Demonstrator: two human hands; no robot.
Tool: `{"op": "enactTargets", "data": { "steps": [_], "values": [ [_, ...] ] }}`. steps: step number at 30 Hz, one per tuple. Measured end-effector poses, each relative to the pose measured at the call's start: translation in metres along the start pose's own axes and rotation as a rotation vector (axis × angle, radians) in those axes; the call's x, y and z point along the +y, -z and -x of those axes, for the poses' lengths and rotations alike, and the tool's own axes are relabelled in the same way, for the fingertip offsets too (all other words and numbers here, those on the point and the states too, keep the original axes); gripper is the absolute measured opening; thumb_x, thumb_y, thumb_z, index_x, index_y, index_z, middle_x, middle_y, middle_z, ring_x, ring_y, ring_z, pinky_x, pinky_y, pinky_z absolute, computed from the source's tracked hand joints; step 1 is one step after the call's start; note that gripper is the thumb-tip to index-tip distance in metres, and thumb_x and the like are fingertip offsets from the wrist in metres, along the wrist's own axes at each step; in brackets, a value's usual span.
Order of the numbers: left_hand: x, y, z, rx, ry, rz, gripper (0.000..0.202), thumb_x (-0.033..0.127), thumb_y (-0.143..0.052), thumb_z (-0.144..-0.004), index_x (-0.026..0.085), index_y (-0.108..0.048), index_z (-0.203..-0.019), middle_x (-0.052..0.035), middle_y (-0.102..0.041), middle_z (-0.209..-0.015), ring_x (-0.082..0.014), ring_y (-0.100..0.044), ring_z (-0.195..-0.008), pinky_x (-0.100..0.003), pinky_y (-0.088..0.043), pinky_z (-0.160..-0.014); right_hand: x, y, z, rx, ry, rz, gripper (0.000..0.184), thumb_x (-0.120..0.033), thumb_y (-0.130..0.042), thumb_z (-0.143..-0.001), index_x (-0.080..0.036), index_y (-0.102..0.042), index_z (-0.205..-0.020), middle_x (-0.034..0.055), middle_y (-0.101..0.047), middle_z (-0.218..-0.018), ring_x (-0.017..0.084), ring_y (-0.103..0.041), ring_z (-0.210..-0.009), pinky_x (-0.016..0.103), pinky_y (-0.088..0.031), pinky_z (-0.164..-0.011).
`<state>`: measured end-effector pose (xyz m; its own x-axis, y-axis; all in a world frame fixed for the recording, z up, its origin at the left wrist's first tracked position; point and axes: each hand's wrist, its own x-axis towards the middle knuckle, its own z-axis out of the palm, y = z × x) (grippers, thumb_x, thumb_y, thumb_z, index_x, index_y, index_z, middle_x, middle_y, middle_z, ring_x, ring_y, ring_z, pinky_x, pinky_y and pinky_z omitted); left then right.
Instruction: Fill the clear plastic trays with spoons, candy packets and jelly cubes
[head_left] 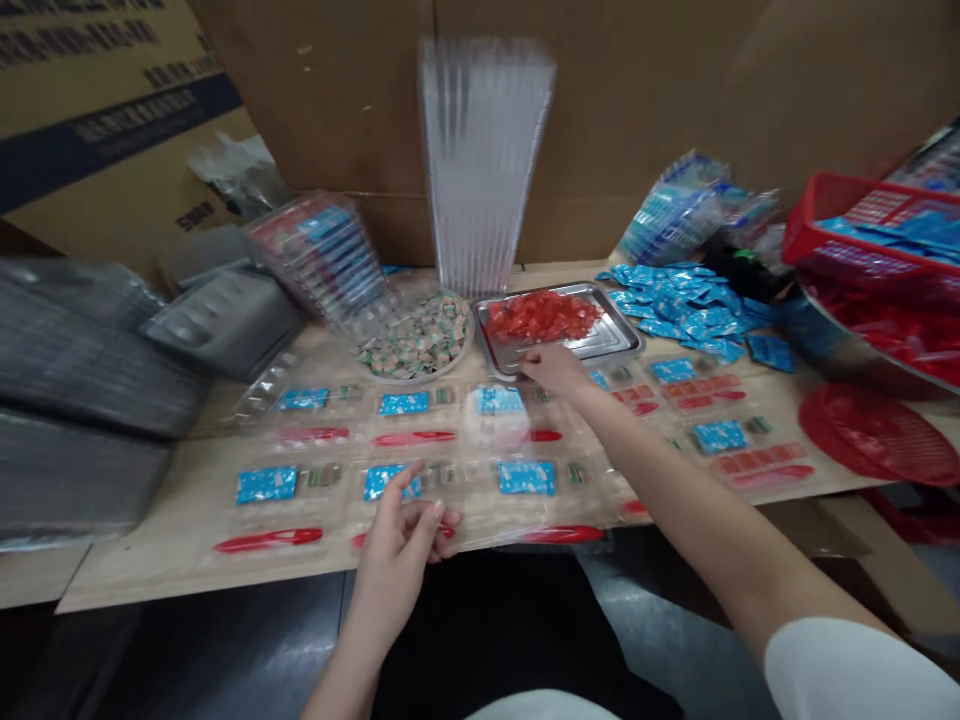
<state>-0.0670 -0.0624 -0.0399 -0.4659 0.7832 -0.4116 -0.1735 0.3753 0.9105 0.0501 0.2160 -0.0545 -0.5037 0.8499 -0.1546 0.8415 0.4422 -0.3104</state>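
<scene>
My right hand point(556, 370) reaches over the near edge of a metal tray point(615, 345) that holds a heap of small red pieces point(544, 315). Its fingers are drawn together, pointing down; whatever they may hold is too small to make out. Near the table's front edge, my left hand point(405, 535) hovers over a clear plastic tray, fingers loosely bent and apart, with nothing visible in it. Clear trays lie in rows, with blue packets point(526, 477), small greenish packets point(576, 473) and red plastic knives point(270, 540) in them. Trays at right also hold strips of red squares point(759, 458).
A round dish of small packets point(416, 335) stands left of the metal tray. Behind it rises a tall stack of clear trays point(484, 160). Loose blue packets point(682, 305) and a red basket point(862, 225) are at right. Grey stacked trays point(82, 400) stand at left.
</scene>
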Motion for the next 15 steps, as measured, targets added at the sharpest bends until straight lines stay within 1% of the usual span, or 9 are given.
{"op": "enactTargets", "data": {
  "steps": [3,5,9,11,13,15],
  "values": [
    [0.000,0.006,-0.001,-0.016,0.016,0.021,0.067,0.045,-0.060,-0.075,0.018,-0.034,-0.130,-0.0019,-0.066,-0.074,-0.0122,-0.058,-0.051,-0.024,-0.043,-0.051,0.001,0.002,0.002,-0.077,0.072,-0.036,0.021,-0.026,-0.052,-0.079,-0.018,-0.071,-0.077,0.0009,-0.070,-0.076,0.014,-0.063,-0.073,0.020,-0.038,-0.059],
    [-0.001,0.009,-0.002,-0.006,0.014,0.032,0.065,0.044,-0.060,-0.075,0.019,-0.035,-0.130,-0.0012,-0.066,-0.074,-0.0117,-0.058,-0.052,-0.024,-0.044,-0.052,0.000,0.004,0.004,-0.116,0.105,-0.045,0.016,-0.022,-0.056,-0.075,-0.019,-0.071,-0.075,-0.0015,-0.070,-0.075,0.013,-0.062,-0.071,0.019,-0.038,-0.059],
    [-0.001,0.014,0.000,-0.004,0.014,0.082,0.063,0.045,-0.060,-0.075,0.020,-0.037,-0.128,-0.0010,-0.067,-0.075,-0.0120,-0.059,-0.055,-0.024,-0.046,-0.056,0.003,0.015,0.008,-0.103,0.101,-0.029,0.014,-0.015,-0.057,-0.071,-0.017,-0.070,-0.069,0.0011,-0.070,-0.073,0.014,-0.062,-0.070,0.020,-0.039,-0.059],
    [0.000,0.017,0.002,-0.002,0.013,0.097,0.063,0.044,-0.059,-0.076,0.019,-0.036,-0.129,-0.0013,-0.067,-0.075,-0.0124,-0.060,-0.056,-0.025,-0.046,-0.056,0.010,0.027,0.010,-0.058,0.048,-0.064,0.015,-0.015,-0.054,-0.073,-0.016,-0.069,-0.072,0.0021,-0.070,-0.071,0.013,-0.061,-0.062,0.021,-0.039,-0.056],
    [0.002,0.020,0.004,0.019,-0.002,0.104,0.062,0.042,-0.059,-0.077,0.019,-0.036,-0.129,-0.0004,-0.065,-0.072,-0.0119,-0.059,-0.055,-0.024,-0.046,-0.055,0.018,0.042,0.010,0.017,-0.068,-0.168,0.014,-0.018,-0.053,-0.075,-0.016,-0.067,-0.075,0.0023,-0.069,-0.069,0.012,-0.058,-0.054,0.021,-0.039,-0.052],
    [0.005,0.022,0.006,0.039,-0.038,0.135,0.062,0.039,-0.058,-0.078,0.020,-0.033,-0.132,0.0023,-0.061,-0.067,-0.0109,-0.055,-0.052,-0.022,-0.044,-0.053,0.019,0.051,0.009,0.112,-0.185,-0.262,0.012,-0.022,-0.055,-0.075,-0.016,-0.066,-0.075,0.0022,-0.067,-0.064,0.011,-0.056,-0.049,0.021,-0.039,-0.048]
  ]
}}
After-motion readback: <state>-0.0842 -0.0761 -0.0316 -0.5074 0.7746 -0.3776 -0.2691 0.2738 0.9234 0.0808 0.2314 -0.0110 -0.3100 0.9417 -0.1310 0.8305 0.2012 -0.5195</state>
